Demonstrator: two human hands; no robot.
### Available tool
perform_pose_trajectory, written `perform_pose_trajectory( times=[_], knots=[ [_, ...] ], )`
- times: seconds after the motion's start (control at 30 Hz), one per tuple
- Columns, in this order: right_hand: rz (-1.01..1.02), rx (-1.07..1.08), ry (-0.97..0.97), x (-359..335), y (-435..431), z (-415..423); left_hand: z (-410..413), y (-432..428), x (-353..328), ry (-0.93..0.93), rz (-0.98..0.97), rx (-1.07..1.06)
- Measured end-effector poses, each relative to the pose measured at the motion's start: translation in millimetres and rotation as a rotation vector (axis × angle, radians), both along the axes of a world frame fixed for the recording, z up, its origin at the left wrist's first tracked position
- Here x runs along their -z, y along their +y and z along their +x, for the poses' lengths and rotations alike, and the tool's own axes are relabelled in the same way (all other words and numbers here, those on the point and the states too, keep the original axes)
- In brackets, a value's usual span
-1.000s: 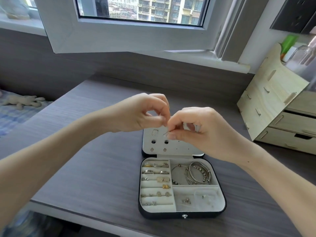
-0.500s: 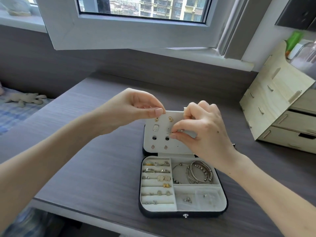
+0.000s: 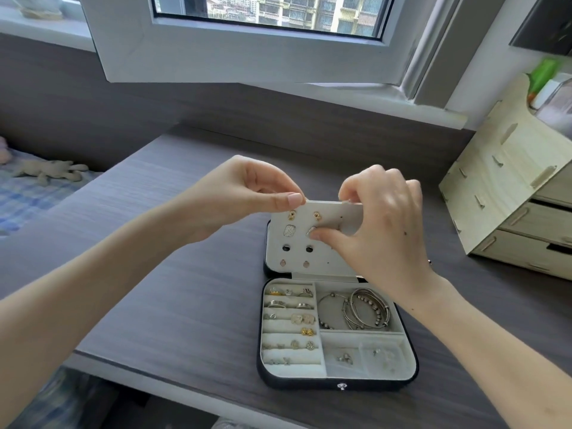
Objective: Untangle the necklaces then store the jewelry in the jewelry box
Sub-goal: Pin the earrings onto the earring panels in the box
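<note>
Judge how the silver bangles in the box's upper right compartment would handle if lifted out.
The bangles look like thin metal hoops, so they are probably stiff and light. They overlap one another, so lifting one may drag the others along. Set on edge on the table, a round hoop could well roll.

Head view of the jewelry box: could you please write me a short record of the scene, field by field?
box: jewelry box, open on the grey table, earring panel raised
left hand: pinches the panel's top left edge
right hand: thumb presses a sparkly earring against the panel, fingers curled over its top edge
tray, left side: rings and studs in rolls
tray, right side: bangles in the far compartment
necklaces: none visible
</note>
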State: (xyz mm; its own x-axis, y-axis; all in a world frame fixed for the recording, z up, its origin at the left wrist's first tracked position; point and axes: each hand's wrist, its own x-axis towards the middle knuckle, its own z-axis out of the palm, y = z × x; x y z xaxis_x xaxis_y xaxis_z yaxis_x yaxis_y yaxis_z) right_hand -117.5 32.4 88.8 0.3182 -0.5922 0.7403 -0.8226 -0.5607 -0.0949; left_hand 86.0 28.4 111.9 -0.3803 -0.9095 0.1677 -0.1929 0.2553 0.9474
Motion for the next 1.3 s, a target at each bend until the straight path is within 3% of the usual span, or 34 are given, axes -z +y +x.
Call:
perform_pose_trajectory(
  times=[0.2, 0.47, 0.6, 1.3],
  knots=[
    [-0.010, -0.094, 0.123, 1.1, 6.5, -8.3, 5.0, -0.2, -0.5, 0.014, 0.095, 0.121],
    [-0.257, -0.187, 0.135, 27.5, 37.3, -17.1, -5.7, -3.9, 28.4, -0.218, 0.226, 0.325],
    [-0.328, -0.182, 0.141, 35.5, 41.9, -18.8, -15.9, -3.7, 35.8, -0.224, 0.271, 0.413],
    [-0.324, -0.192, 0.126, 38.6, 37.7, -22.3, -23.5, -6.6, 36.2, -0.204, 0.277, 0.464]
  ],
)
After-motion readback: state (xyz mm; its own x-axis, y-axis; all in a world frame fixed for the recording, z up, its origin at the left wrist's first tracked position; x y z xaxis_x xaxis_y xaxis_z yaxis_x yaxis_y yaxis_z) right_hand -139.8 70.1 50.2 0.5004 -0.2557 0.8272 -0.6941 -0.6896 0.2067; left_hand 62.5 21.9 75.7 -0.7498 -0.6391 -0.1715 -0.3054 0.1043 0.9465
